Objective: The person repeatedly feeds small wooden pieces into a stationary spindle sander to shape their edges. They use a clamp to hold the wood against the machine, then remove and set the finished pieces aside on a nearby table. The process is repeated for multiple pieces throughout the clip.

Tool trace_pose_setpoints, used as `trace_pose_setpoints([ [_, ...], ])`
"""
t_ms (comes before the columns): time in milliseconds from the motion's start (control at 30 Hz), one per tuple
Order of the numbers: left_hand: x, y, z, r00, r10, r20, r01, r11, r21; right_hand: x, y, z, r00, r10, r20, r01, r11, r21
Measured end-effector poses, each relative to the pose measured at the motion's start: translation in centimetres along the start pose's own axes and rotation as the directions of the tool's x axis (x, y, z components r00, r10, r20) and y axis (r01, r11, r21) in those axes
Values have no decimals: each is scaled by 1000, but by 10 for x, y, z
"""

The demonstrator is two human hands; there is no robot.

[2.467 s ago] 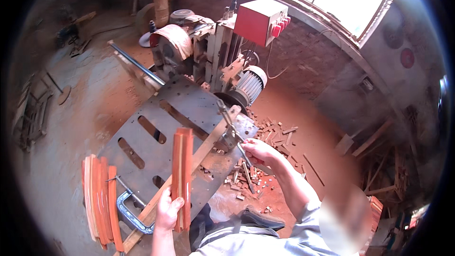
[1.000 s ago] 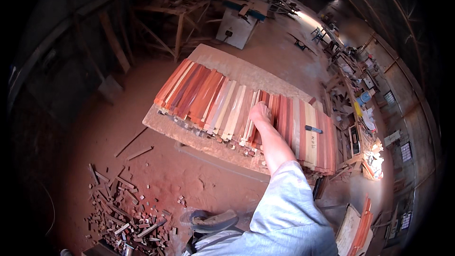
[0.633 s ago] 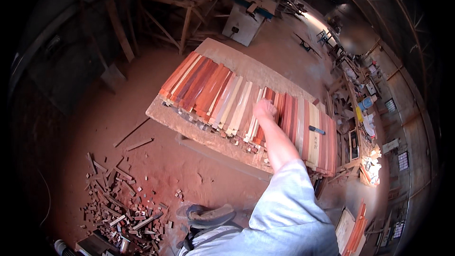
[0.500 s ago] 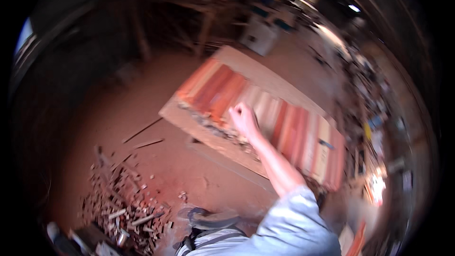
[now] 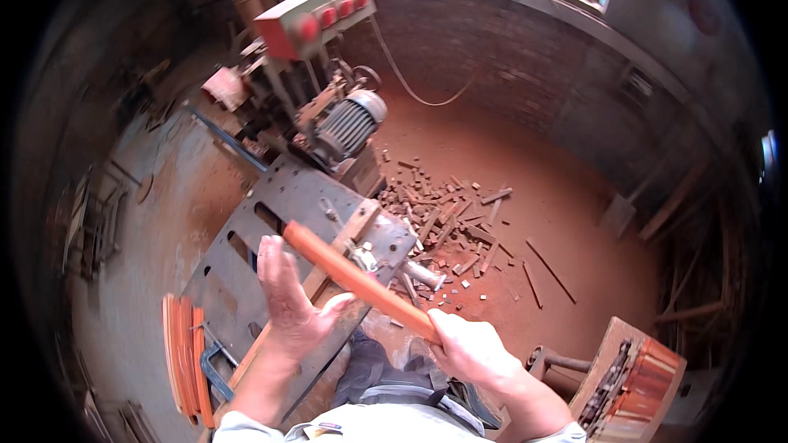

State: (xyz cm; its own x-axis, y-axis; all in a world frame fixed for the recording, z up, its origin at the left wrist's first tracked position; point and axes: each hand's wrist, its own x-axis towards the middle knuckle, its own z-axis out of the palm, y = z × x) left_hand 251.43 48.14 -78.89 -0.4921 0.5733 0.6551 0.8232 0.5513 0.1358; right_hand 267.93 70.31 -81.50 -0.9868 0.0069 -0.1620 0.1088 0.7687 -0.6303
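Note:
My right hand (image 5: 476,349) is wrapped round the near end of a reddish-orange wooden strip (image 5: 353,275). The strip slants up to the left over a grey metal machine table (image 5: 287,184). My left hand (image 5: 294,299) is open beside the strip, fingers stretched up and thumb apart; whether its thumb touches the wood I cannot tell. Beyond the strip, a wooden bar (image 5: 355,226) with metal fittings is on the table.
An electric motor (image 5: 351,127) and a control box with red knobs (image 5: 316,16) stand at the table's far end. Offcuts (image 5: 443,221) litter the floor. A blue clamp (image 5: 217,373) and upright strips (image 5: 185,353) are at left; a board of stacked strips (image 5: 648,381) is at right.
The view has swung from the board of stacked strips to the machine table. My right hand, earlier over that stack, now holds a strip in front of me. My left hand has come into view.

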Motion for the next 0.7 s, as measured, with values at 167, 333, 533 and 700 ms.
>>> trace_pose_setpoints([
  [167, -45, -77, -52, 837, 31, 546, -92, 992, 85, 59, -39, -13, 943, -282, 179, 295, 954, -50],
  [333, -94, -128, -76, 708, -555, 437, 509, 829, 229, 92, -27, -28, 867, -328, -374, 349, 937, -12],
  [533, -77, -177, 6, 358, -623, 696, 609, 721, 332, 107, -5, 26, 949, -79, -305, 170, 943, 284],
  [700, -63, -184, 99, 368, -469, 803, 667, 735, 123, 106, -11, 46, 953, 40, -301, 78, 925, 372],
])
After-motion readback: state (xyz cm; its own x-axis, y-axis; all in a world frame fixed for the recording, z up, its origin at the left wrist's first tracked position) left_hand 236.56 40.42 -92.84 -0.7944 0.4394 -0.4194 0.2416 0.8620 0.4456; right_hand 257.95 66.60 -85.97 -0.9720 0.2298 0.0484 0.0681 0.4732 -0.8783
